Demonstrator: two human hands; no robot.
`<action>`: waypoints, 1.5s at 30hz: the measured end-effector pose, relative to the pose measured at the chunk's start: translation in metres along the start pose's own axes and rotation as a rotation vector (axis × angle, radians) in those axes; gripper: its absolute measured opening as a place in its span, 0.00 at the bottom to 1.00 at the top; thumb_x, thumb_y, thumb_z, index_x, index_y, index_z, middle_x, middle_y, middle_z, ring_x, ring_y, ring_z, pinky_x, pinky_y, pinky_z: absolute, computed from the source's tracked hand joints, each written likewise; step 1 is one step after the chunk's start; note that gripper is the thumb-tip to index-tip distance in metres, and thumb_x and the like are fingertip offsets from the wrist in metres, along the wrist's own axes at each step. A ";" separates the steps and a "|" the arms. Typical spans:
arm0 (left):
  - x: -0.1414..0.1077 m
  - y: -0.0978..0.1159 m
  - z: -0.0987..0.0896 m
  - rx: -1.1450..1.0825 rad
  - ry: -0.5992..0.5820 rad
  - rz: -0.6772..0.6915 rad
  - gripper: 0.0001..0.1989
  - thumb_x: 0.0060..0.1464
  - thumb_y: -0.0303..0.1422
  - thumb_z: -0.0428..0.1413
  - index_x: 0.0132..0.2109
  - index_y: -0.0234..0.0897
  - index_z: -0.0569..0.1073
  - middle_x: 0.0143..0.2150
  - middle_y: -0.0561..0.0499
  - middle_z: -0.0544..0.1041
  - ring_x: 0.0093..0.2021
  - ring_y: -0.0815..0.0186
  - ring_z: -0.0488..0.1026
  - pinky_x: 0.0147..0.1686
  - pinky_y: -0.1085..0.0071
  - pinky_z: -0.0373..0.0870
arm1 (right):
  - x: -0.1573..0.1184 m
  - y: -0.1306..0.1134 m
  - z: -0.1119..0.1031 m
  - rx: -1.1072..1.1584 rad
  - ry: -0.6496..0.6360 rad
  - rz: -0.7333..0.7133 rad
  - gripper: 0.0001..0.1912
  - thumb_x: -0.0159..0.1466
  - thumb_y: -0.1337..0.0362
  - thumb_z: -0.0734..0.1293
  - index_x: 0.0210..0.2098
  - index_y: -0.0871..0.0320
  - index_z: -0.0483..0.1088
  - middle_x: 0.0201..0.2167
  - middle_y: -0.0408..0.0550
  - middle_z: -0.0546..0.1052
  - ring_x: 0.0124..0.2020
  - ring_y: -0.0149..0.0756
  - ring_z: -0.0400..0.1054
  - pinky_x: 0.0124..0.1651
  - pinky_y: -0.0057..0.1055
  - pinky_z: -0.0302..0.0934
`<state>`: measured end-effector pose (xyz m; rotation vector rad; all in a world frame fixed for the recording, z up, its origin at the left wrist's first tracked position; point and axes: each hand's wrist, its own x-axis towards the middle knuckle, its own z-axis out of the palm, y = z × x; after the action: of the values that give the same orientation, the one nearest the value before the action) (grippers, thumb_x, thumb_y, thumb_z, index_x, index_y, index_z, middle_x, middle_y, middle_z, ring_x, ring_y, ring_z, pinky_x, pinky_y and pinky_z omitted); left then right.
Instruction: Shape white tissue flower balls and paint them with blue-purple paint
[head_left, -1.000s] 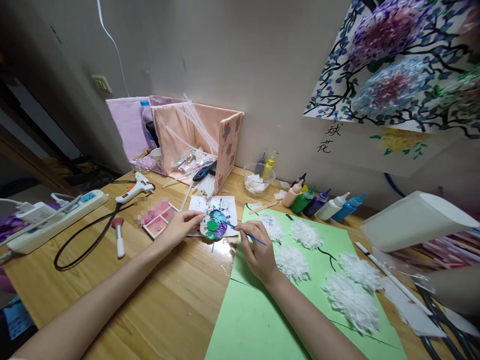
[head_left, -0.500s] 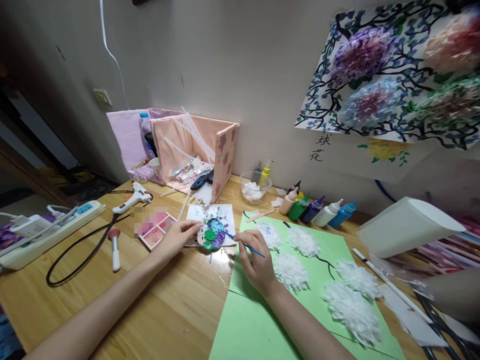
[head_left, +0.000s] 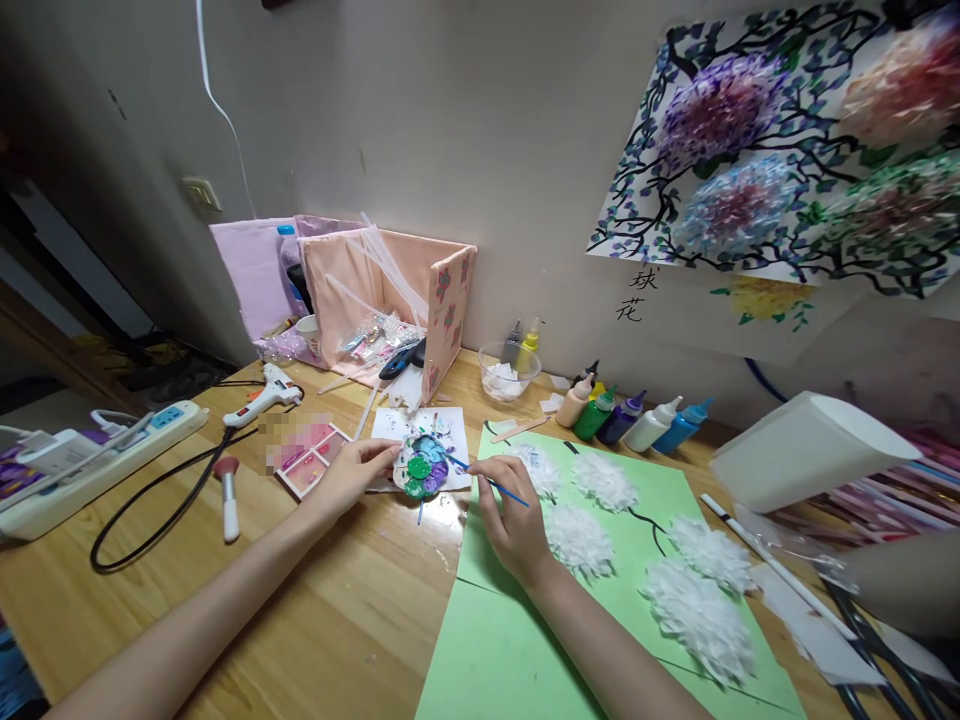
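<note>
My left hand (head_left: 351, 474) pinches the left edge of a small round paint palette (head_left: 418, 467) with green, purple and light-blue paint in it. Under the palette lies a paint-spotted white paper (head_left: 454, 425). In my right hand (head_left: 516, 525) is a thin blue paintbrush (head_left: 510, 493), its tip at the palette's right side by the blue paint. Beneath that hand is a green sheet (head_left: 495, 640) bearing several white paper flowers (head_left: 577, 540) and painted black branches. The upper-left flower (head_left: 536, 465) shows faint blue marks.
Paint bottles (head_left: 596, 414) line the sheet's far edge, near a clear bowl (head_left: 510, 372) of paper bits. To the left are a makeup palette (head_left: 313, 462), brush (head_left: 229, 500), glue gun (head_left: 262, 395) and power strip (head_left: 105, 470). A white container (head_left: 810, 450) stands at right.
The view has shifted very slightly. Both hands keep their grip, and the brush tip stays at about the same spot on the palette.
</note>
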<state>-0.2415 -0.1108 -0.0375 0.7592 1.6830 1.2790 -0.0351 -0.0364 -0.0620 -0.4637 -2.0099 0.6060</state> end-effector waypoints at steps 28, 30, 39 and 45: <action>-0.001 0.002 0.000 -0.002 0.012 0.009 0.22 0.35 0.43 0.62 0.37 0.32 0.76 0.34 0.47 0.78 0.35 0.61 0.73 0.39 0.67 0.69 | 0.000 -0.004 -0.005 -0.070 0.016 -0.049 0.11 0.61 0.73 0.55 0.38 0.54 0.65 0.32 0.45 0.73 0.36 0.38 0.64 0.43 0.40 0.53; -0.001 0.001 0.000 0.001 0.004 0.014 0.23 0.35 0.44 0.61 0.37 0.32 0.76 0.35 0.46 0.78 0.36 0.60 0.73 0.39 0.66 0.69 | -0.001 -0.004 -0.004 -0.076 0.026 -0.040 0.11 0.61 0.73 0.55 0.38 0.54 0.65 0.33 0.45 0.73 0.37 0.38 0.64 0.43 0.40 0.53; -0.003 0.000 0.002 -0.054 -0.023 -0.039 0.25 0.34 0.44 0.62 0.39 0.32 0.75 0.35 0.46 0.78 0.37 0.60 0.74 0.40 0.65 0.71 | 0.026 -0.027 -0.033 -0.055 0.146 -0.037 0.10 0.61 0.70 0.55 0.36 0.54 0.65 0.32 0.46 0.73 0.36 0.38 0.65 0.42 0.40 0.57; -0.008 0.000 0.024 -0.065 -0.141 -0.051 0.23 0.38 0.44 0.61 0.40 0.32 0.75 0.36 0.46 0.78 0.36 0.61 0.75 0.40 0.67 0.70 | 0.066 -0.051 -0.113 0.118 0.505 0.176 0.11 0.66 0.65 0.52 0.32 0.56 0.64 0.30 0.46 0.69 0.32 0.33 0.67 0.35 0.33 0.63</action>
<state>-0.2160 -0.1072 -0.0380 0.7461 1.5313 1.2103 0.0282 -0.0153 0.0613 -0.6535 -1.4573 0.6372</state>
